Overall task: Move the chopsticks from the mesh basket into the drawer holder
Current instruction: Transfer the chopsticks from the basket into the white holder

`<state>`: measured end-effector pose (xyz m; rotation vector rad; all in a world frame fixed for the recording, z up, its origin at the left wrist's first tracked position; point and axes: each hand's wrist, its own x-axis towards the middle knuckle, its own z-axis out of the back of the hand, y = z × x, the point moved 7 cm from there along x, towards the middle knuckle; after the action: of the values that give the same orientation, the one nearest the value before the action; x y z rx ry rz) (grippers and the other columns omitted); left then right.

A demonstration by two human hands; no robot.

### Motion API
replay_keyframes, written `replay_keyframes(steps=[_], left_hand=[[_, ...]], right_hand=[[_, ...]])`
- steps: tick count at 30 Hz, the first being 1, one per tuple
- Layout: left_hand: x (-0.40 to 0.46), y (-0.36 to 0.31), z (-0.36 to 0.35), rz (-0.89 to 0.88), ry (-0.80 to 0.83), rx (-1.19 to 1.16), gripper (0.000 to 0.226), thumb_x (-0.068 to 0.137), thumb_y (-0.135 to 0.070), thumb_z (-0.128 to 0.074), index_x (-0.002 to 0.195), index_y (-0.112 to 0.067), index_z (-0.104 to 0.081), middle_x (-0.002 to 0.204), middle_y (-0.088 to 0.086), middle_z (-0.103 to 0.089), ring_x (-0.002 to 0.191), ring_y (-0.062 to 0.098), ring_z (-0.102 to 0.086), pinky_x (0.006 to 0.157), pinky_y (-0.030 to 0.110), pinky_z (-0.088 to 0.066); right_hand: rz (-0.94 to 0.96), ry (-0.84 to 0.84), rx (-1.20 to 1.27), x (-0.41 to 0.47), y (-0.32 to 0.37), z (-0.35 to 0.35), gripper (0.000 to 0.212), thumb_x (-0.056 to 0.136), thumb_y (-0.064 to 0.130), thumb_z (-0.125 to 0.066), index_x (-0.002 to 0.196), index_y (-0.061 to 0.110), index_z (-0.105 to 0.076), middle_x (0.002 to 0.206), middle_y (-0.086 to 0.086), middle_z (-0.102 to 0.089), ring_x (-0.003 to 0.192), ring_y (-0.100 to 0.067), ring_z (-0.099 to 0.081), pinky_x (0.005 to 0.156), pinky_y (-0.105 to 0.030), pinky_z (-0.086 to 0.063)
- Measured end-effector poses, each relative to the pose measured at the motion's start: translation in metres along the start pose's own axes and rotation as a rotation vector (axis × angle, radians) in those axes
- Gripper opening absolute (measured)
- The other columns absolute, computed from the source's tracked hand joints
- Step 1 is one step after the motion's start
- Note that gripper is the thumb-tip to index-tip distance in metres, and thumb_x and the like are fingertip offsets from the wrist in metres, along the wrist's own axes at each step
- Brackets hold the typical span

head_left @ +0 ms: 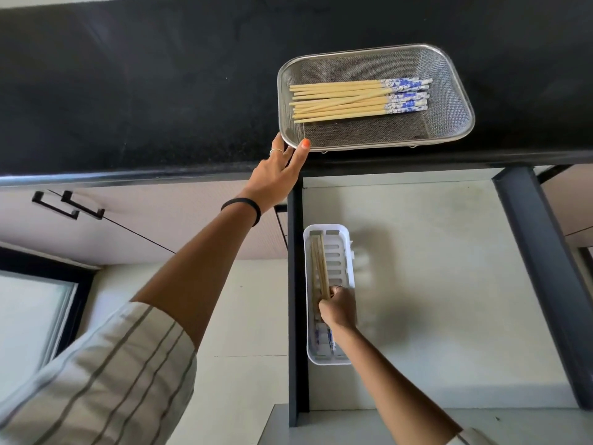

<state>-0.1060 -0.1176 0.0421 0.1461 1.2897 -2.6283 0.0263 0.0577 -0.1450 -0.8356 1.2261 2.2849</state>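
I see the left hand (pixel 278 170) reaching up to the near-left corner of the mesh basket (pixel 455 88), thumb and fingers extended and touching its rim — not curled round it. The basket sits on the black countertop (pixel 128 91), near its front edge. Inside it lies a row of chopsticks (pixel 353 99), pale shafts pointing left and blue-and-white patterned ends to the right, some crossing each other.

Below the counter the drawer (pixel 433 284) stands open, pale inside. The white slotted holder (pixel 340 261) lies along its left side. My right hand (pixel 339 308) is down in the holder, fingers curled round a small bundle of chopsticks (pixel 320 268) — their plain ends point away from me, and patterned ends show just below the wrist.
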Motion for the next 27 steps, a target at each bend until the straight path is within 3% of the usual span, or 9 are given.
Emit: replay_keyframes(steps=[2,5,7,10,14,19,27], left_hand=[[0.0,-0.001,0.0,-0.007,-0.002,0.0,0.066,0.099,-0.051,-0.026,0.151,-0.016,-0.007,0.135,0.01,-0.054,0.105,0.025,-0.06,0.095,0.04,-0.048],[0.0,0.0,0.0,-0.005,0.005,-0.004,0.067,0.099,-0.051,-0.026,0.151,-0.015,-0.006,0.136,0.01,-0.053,0.108,0.025,-0.059,0.097,0.043,-0.047],[0.0,0.0,0.0,0.0,0.01,0.0,0.067,0.099,-0.052,-0.026,0.151,-0.016,-0.004,0.137,0.01,-0.052,0.108,0.024,-0.059,0.098,0.043,-0.047],[0.001,0.0,0.0,-0.007,0.005,0.01,0.066,0.099,-0.052,-0.025,0.151,-0.017,-0.005,0.138,0.009,-0.052,0.108,0.024,-0.059,0.098,0.041,-0.047],[0.001,0.002,0.0,-0.018,-0.003,0.02,0.066,0.099,-0.053,-0.026,0.151,-0.018,-0.006,0.133,0.009,-0.054,0.101,0.02,-0.06,0.094,0.039,-0.049],[0.004,0.003,0.0,-0.022,-0.016,0.014,0.064,0.098,-0.053,-0.026,0.15,-0.019,-0.009,0.122,0.012,-0.06,0.1,0.031,-0.062,0.09,0.041,-0.05],[0.005,0.004,-0.001,-0.025,-0.028,0.025,0.065,0.099,-0.053,-0.025,0.15,-0.018,-0.008,0.12,0.014,-0.061,0.098,0.029,-0.062,0.082,0.033,-0.048]], right_hand=[[0.045,-0.029,-0.037,-0.003,0.002,0.002,0.019,0.072,-0.011,-0.046,0.067,-0.001,-0.062,0.072,-0.015,-0.066,0.069,-0.028,-0.059,0.054,-0.026,-0.043],[0.091,-0.057,-0.05,-0.008,0.004,-0.001,0.025,0.071,-0.014,-0.044,0.086,-0.01,-0.065,0.09,-0.021,-0.068,0.085,-0.034,-0.064,0.074,-0.04,-0.056],[0.104,-0.071,-0.076,-0.01,0.002,-0.002,0.032,0.073,-0.014,-0.044,0.097,-0.006,-0.063,0.104,-0.019,-0.063,0.098,-0.033,-0.061,0.087,-0.042,-0.053],[0.121,-0.081,-0.165,-0.012,-0.003,-0.002,0.05,0.078,-0.012,-0.045,0.126,0.0,-0.053,0.126,-0.016,-0.053,0.122,-0.03,-0.049,0.104,-0.032,-0.039],[0.155,-0.061,-0.225,-0.015,-0.006,-0.001,0.057,0.081,-0.009,-0.048,0.135,0.007,-0.047,0.13,-0.013,-0.052,0.125,-0.027,-0.047,0.105,-0.029,-0.035],[0.201,0.011,-0.238,-0.019,-0.008,-0.003,0.059,0.081,-0.01,-0.045,0.134,0.014,-0.05,0.112,-0.011,-0.061,0.103,-0.024,-0.059,0.09,-0.032,-0.049],[0.195,0.032,-0.26,-0.017,-0.014,-0.005,0.055,0.082,-0.008,-0.044,0.134,0.011,-0.048,0.123,-0.006,-0.06,0.115,-0.023,-0.056,0.099,-0.034,-0.047]])
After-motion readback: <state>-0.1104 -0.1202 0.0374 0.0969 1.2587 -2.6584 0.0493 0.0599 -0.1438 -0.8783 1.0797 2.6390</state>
